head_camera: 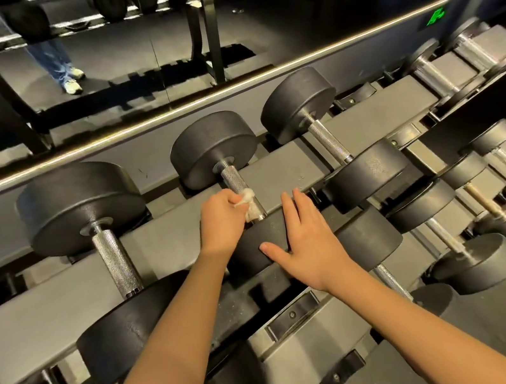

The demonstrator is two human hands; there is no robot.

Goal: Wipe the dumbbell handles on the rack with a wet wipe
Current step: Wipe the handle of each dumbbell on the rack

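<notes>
1. Grip state: left hand (220, 217) is closed around a crumpled wet wipe (249, 204), which is pressed against the near end of the middle dumbbell handle (239, 187); right hand (309, 239) is spread flat, nothing pinched, palm laid on the near weight head (263, 240) of the same dumbbell.
2. Bracing is judged as the right hand's job, so the dumbbell is kept from rolling while being rubbed.
3. Wipe is judged soft, thin and damp; easily bunched, easily torn on knurling. It is best wrapped round the bar and slid along, not dabbed.
4. Handle is knurled steel, stiff, rough; the far part towards the rear head shows bare of the wipe and is judged not yet covered.
5. Dumbbell is judged heavy; lifting is not needed, hold is best taken on the head, as now.
6. Left neighbour handle (116, 263) and right neighbour handle (330, 142) lie on the same rack (168, 236) tier, each well apart from the wipe.
7. Smaller chrome dumbbells (433, 77) are seen far right.
8. Mirror (123, 62) behind the rack reflects more rack and a person's legs.
</notes>
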